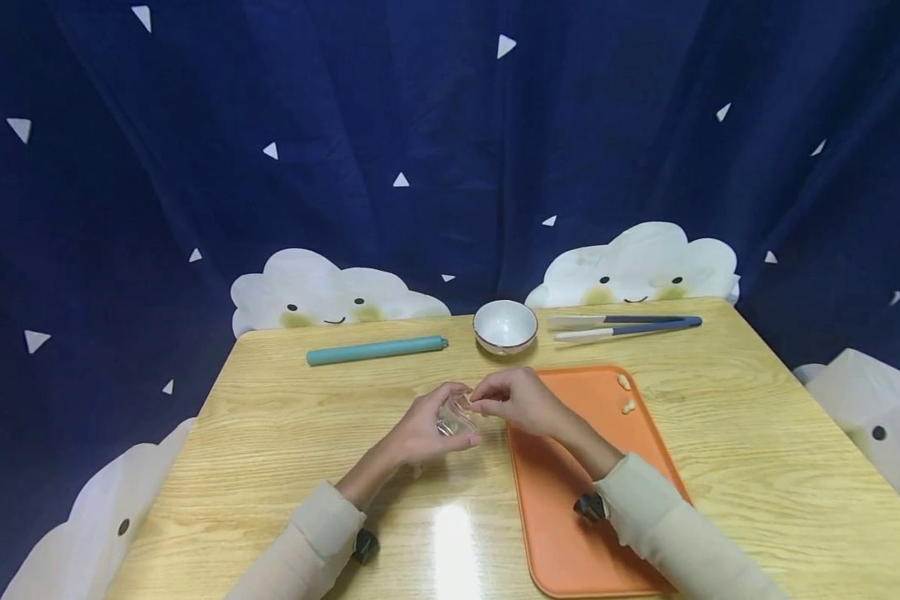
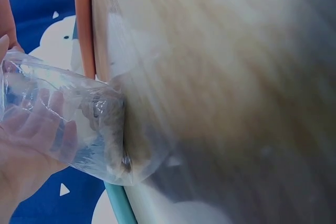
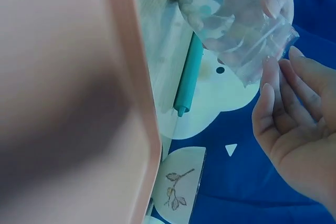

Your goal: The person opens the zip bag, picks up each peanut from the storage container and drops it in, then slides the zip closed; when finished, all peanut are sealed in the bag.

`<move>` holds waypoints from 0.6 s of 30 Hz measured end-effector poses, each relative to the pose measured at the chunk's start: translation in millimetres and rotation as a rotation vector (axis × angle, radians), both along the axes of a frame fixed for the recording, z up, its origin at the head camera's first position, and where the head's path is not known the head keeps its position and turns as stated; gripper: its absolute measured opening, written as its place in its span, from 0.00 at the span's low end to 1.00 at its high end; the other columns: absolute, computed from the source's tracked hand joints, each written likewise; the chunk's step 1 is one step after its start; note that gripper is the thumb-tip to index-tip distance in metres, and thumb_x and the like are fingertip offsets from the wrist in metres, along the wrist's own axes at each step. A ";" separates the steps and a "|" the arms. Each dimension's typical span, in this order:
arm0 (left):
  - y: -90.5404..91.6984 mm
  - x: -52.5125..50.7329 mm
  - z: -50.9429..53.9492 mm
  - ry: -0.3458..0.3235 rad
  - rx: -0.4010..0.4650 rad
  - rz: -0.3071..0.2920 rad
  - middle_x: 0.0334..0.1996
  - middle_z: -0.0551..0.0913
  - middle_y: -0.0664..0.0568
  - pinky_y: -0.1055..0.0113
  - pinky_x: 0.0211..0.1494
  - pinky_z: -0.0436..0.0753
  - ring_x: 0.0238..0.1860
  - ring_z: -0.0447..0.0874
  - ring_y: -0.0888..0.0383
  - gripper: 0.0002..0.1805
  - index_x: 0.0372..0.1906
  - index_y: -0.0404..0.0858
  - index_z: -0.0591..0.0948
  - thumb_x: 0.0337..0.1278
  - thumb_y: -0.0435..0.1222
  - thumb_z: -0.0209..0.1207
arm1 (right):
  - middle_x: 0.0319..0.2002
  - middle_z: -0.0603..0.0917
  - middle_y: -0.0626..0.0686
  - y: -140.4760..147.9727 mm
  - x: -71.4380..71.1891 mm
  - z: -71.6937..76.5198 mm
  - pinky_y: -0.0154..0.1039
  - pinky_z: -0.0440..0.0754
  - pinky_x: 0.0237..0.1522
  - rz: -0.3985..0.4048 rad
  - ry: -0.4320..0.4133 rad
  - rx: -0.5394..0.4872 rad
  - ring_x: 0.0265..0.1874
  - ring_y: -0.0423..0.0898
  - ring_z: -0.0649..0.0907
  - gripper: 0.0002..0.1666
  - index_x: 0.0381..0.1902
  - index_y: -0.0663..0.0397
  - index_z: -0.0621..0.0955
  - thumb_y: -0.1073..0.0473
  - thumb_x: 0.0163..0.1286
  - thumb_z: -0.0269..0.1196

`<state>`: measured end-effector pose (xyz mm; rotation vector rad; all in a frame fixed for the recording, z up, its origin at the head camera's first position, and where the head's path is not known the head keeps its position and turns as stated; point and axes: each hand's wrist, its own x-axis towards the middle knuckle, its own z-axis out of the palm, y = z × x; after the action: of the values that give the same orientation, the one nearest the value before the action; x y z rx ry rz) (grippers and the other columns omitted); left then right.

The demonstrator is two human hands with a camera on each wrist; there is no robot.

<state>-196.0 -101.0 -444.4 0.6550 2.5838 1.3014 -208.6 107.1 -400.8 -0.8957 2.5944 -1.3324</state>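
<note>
My left hand (image 1: 425,431) grips a clear plastic bag (image 2: 100,114), its fingers showing through the film in the left wrist view. Brownish lumps (image 2: 107,129) lie at the far end of the bag; they look like peanuts but are blurred. My right hand (image 1: 521,402) is at the bag's mouth, its bent fingers and thumb pinching the edge. In the right wrist view these fingertips (image 3: 269,62) meet the bag's rim. Two peanuts (image 1: 627,407) lie on the orange tray (image 1: 562,500), near its far right corner.
Behind the hands stands a white bowl (image 1: 506,325); the right wrist view shows a branch pattern on its side. Blue-and-white tongs (image 1: 630,327) lie right of it. A teal stick (image 1: 375,351) lies to its left. The right forearm passes over the tray on the wooden table (image 1: 270,433).
</note>
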 end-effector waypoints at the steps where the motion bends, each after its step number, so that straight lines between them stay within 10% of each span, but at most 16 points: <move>1: 0.0 -0.2 -0.2 0.004 0.004 -0.007 0.57 0.77 0.50 0.53 0.60 0.73 0.56 0.75 0.55 0.40 0.64 0.47 0.68 0.43 0.51 0.69 | 0.28 0.86 0.48 1.6 0.1 0.6 0.30 0.79 0.29 -0.003 -0.005 -0.002 0.25 0.34 0.80 0.04 0.33 0.54 0.86 0.60 0.60 0.67; 18: 0.6 -0.6 -1.0 0.018 0.030 -0.029 0.49 0.80 0.51 0.57 0.57 0.75 0.51 0.77 0.59 0.40 0.64 0.42 0.68 0.44 0.48 0.68 | 0.31 0.87 0.48 84.3 -14.9 -10.8 0.31 0.78 0.34 -0.179 0.017 0.130 0.30 0.39 0.81 0.06 0.35 0.56 0.85 0.61 0.61 0.66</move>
<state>-196.5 -100.4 -445.4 0.7099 2.5639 1.3346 -223.5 191.3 -411.7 -0.6730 2.7930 -1.1805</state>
